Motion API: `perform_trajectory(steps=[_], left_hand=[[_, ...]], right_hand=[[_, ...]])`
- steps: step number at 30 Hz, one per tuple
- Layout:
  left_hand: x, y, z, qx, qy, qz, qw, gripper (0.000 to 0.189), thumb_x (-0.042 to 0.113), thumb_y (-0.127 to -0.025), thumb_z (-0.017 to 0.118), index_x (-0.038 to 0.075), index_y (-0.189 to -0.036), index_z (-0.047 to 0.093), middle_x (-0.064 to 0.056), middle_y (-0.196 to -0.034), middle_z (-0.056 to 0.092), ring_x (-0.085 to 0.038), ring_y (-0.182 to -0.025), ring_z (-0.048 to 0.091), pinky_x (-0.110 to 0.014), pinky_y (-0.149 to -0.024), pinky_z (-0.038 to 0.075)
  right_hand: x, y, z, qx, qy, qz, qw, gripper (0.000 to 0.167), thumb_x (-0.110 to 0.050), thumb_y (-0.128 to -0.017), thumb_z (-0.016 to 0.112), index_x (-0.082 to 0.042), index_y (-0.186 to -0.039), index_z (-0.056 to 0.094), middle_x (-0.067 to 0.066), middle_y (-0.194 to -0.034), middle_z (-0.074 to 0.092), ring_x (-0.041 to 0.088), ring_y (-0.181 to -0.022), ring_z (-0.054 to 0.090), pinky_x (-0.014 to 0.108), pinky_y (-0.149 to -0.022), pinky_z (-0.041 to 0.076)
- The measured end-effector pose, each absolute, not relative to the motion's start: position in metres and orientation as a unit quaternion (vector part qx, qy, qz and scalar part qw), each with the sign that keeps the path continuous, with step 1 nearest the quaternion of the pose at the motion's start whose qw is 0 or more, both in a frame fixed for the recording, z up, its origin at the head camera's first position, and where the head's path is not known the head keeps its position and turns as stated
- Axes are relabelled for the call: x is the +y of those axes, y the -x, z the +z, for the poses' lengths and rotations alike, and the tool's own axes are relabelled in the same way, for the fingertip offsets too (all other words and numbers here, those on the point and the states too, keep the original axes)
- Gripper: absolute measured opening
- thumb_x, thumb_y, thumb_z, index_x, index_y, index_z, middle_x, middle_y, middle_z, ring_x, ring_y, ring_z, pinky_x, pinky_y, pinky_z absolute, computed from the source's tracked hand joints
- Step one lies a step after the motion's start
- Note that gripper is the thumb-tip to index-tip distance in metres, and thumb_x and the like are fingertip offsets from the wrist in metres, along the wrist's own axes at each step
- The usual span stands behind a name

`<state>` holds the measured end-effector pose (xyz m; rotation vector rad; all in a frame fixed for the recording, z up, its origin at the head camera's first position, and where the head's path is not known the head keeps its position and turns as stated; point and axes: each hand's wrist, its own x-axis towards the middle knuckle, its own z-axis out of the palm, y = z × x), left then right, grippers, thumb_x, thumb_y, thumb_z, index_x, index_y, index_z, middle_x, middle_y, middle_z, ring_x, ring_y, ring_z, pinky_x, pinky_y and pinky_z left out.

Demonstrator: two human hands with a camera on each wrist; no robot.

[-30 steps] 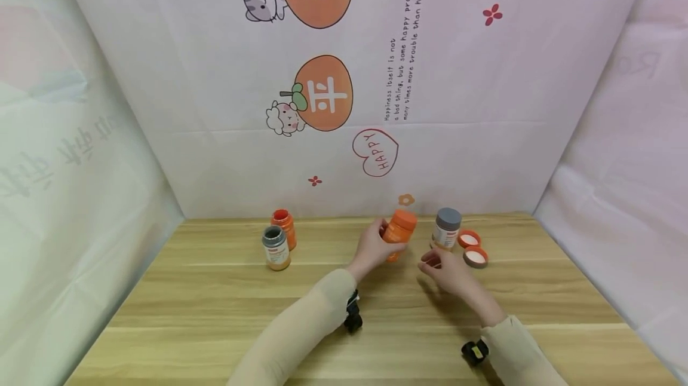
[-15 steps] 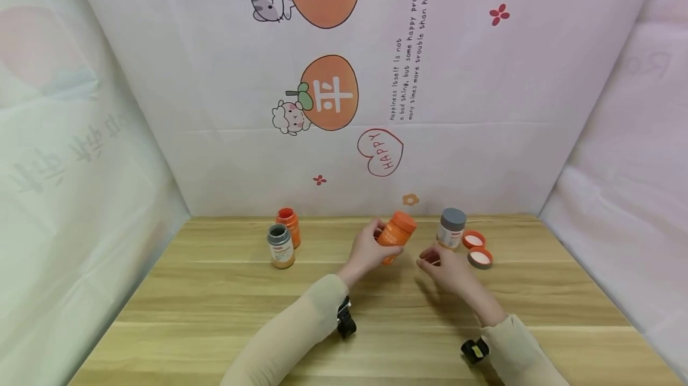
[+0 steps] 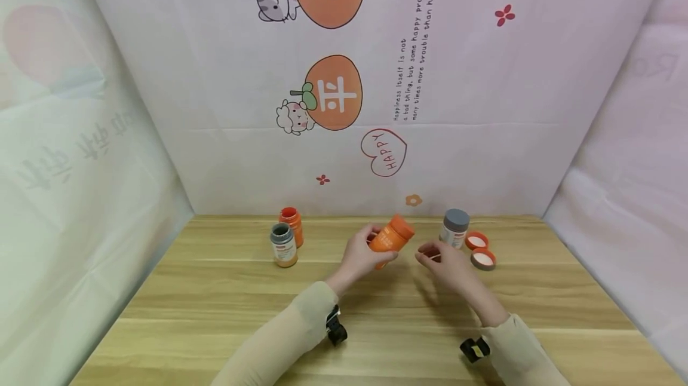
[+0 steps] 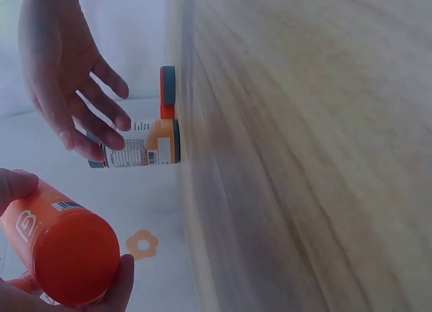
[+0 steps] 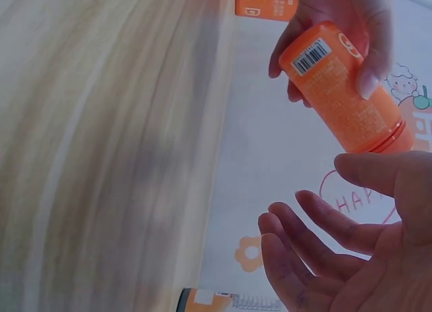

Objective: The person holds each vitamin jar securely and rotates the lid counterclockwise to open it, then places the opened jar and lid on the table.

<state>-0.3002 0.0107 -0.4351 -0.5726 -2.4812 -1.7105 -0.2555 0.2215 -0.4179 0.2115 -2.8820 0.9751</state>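
Note:
My left hand (image 3: 359, 253) grips an orange bottle (image 3: 391, 236) round its body, held off the table and tilted with its orange cap (image 3: 402, 226) up to the right. In the left wrist view the bottle's round base (image 4: 77, 258) faces the camera. To the right of the bottle my right hand (image 3: 447, 263) holds nothing, its fingers loosely bent and apart; in the right wrist view its thumb (image 5: 368, 171) is near the capped end. Just behind the right hand stands a capped jar with a grey lid (image 3: 456, 220), partly hidden by that hand.
Two uncapped bottles, one orange (image 3: 292, 227) and one grey-necked (image 3: 283, 247), stand at the back left. At the right lie an orange lid (image 3: 476, 240) and a grey-rimmed lid (image 3: 484, 259), undersides up. A printed cloth wall (image 3: 242, 177) rises behind the wooden table (image 3: 215, 308).
My left hand has drawn the orange bottle slightly left, and the bottle tilts further to the right. The right hand stays nearly in place. The head view has shifted a little.

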Motion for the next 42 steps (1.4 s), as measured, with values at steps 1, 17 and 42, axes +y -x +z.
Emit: perform_trajectory(steps=[1, 17, 42], left_hand=[[0.009, 0.299, -0.435, -0.809, 0.186, -0.557, 0.036, 0.05, 0.025, -0.07, 0.082, 0.015, -0.113, 0.059, -0.003, -0.103, 0.063, -0.013, -0.088, 0.058, -0.027, -0.073, 0.05], [-0.012, 0.284, -0.432, -0.814, 0.183, -0.552, 0.019, 0.049, 0.024, -0.07, 0.083, 0.013, -0.112, 0.062, -0.006, -0.1, 0.067, -0.014, -0.086, 0.061, -0.029, -0.07, 0.051], [-0.02, 0.257, -0.43, -0.836, 0.208, -0.507, -0.029, 0.046, 0.024, -0.067, 0.086, 0.014, -0.107, 0.066, 0.003, -0.097, 0.067, -0.008, -0.081, 0.057, -0.025, -0.07, 0.049]], right_hand=[[0.221, 0.255, -0.417, -0.943, -0.069, 0.321, 0.046, 0.035, -0.037, -0.094, 0.056, -0.008, -0.109, 0.064, 0.01, -0.107, 0.067, 0.027, -0.096, 0.064, 0.041, -0.078, 0.053], [0.204, 0.245, -0.396, -0.934, -0.057, 0.346, 0.062, 0.05, -0.045, -0.098, 0.044, -0.004, -0.123, 0.057, 0.015, -0.114, 0.065, 0.03, -0.101, 0.063, 0.045, -0.082, 0.052], [0.18, 0.239, -0.389, -0.918, -0.085, 0.382, 0.065, 0.047, -0.046, -0.098, 0.045, -0.007, -0.121, 0.058, 0.013, -0.112, 0.065, 0.027, -0.097, 0.063, 0.039, -0.077, 0.053]])
